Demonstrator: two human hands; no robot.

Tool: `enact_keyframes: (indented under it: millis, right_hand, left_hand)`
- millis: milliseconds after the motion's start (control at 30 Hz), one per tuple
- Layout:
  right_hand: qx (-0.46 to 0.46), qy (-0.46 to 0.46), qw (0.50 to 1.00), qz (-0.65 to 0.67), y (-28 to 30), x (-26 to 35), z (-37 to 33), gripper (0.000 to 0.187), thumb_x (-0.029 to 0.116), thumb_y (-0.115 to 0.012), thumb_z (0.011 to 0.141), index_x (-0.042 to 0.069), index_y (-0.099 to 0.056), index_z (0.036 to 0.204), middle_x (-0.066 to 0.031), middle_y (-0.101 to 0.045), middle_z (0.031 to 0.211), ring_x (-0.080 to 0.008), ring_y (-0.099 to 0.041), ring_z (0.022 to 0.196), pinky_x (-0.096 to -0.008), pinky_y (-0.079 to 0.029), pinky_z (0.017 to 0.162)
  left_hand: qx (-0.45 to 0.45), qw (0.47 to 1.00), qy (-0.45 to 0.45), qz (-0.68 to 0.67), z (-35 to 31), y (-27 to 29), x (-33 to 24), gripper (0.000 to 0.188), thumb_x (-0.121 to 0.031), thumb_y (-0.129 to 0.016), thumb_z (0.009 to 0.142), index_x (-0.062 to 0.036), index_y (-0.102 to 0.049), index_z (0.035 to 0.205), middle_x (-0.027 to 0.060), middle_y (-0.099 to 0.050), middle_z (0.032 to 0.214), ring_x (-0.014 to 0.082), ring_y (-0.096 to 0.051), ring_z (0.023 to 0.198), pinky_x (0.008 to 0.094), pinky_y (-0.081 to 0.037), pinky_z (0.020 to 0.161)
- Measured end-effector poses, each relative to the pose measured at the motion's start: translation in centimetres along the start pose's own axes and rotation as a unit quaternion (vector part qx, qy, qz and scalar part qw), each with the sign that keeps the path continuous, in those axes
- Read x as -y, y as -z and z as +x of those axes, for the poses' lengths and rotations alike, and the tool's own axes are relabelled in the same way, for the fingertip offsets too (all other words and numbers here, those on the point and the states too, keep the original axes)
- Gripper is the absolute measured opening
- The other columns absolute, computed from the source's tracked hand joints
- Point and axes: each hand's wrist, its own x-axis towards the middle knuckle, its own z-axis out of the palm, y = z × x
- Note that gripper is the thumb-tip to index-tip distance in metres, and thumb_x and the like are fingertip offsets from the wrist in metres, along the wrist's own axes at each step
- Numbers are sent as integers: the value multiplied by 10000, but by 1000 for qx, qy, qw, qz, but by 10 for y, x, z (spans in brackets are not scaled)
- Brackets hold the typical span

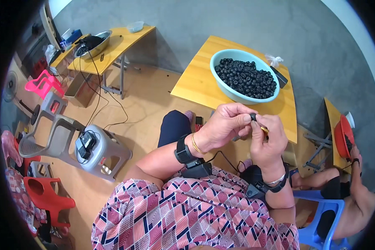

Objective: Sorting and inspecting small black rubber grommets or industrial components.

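Note:
In front of my body, my left hand [222, 127] pinches a small black rounded piece [253, 117] between thumb and fingertips. My right hand [268, 143] meets it from the other side, its thumb and forefinger closed against the same piece. A short gold-coloured object [264, 130] shows at the right hand's fingers; whether it is a ring or a tool I cannot make out. Just beyond both hands, a light blue basin [243, 99] is heaped with small black ring-shaped parts [246, 78], several showing a hole through the middle.
The basin stands on a wooden table [191, 81]. Behind it lie a clear plastic bag [274, 61] and a dark box [279, 78]. At right, another person's hand [355, 152] reaches to a red basin [343, 135]. Left are a grey stool [100, 152] with a device, chairs and cables.

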Motion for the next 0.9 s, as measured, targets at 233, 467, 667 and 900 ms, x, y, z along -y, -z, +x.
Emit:
enact_keyframes:
  millis: [233, 467, 667, 900]
  right_hand:
    - [-29, 40, 997, -65, -10, -8, -8, 233, -43, -597, 708, 26, -536, 922, -123, -543, 776, -275, -554, 607, -335, -449, 509]
    - [42, 32, 999, 7, -11, -16, -19, 252, -11, -603, 710, 25, -537, 951, -103, -545, 755, -266, -558, 587, -338, -452, 499]
    - [97, -56, 994, 11, 9, -23, -28, 309, 53, -632, 744, 40, -532, 1036, -128, -581, 807, -280, -590, 662, -325, -476, 546]
    - [-163, -256, 936, -177, 92, -105, -62, 185, 84, -587, 806, 0, -557, 968, -109, -593, 912, -182, -570, 789, -298, -455, 712]
  left_hand:
    - [-40, 998, 4, -47, -1, 0, 7, 155, -91, -558, 851, -38, -595, 991, 20, -564, 729, 97, -483, 581, 243, -406, 517]
    - [-37, 997, 29, -54, 1, 7, 4, 132, -100, -570, 845, -23, -603, 947, 23, -573, 724, 86, -463, 556, 224, -403, 519]
    - [23, 989, 135, 49, 6, 24, 18, 147, -134, -611, 822, -27, -614, 922, 37, -608, 780, 72, -467, 568, 189, -383, 500]
    - [-114, 922, 42, 368, 40, 56, 8, 132, -135, -625, 799, -6, -625, 827, 15, -599, 696, 99, -533, 580, 241, -438, 540]
